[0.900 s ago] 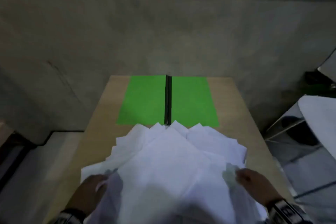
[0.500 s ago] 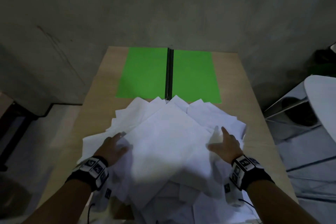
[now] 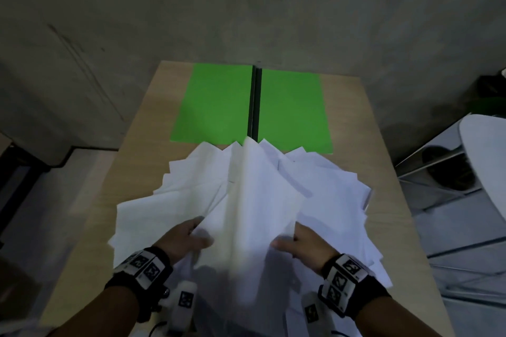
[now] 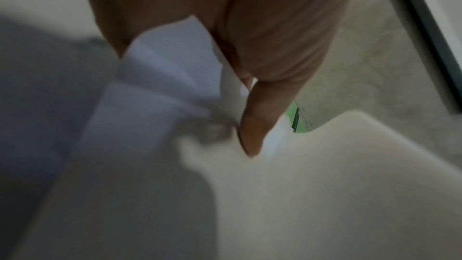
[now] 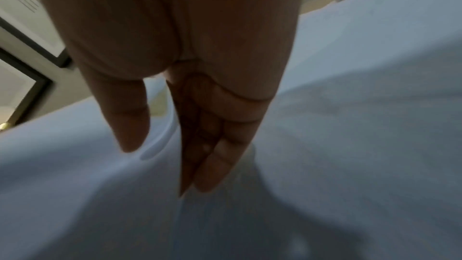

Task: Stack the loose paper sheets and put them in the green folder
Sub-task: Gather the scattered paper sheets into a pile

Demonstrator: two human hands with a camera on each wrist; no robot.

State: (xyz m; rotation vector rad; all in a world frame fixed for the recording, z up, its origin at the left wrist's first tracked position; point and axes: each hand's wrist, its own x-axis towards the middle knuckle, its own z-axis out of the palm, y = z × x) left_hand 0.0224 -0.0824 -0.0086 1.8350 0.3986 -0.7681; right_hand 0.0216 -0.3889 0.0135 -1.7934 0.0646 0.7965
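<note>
Both hands have drawn in toward the near middle of the paper sheets (image 3: pixel 246 200), which now bunch up into a ridge between them.

The left hand (image 3: pixel 183 241) pinches sheet edges, thumb against fingers, seen closely in the left wrist view (image 4: pixel 175 70). The right hand (image 3: pixel 304 246) pushes sideways with straight fingers (image 5: pixel 220 155) held together, gripping nothing. The messy pile covers the near half of the counter (image 3: pixel 369 123); the green folder (image 3: pixel 219 107) lies open and flat at the far end, paper tips overlapping its near edge.
</note>
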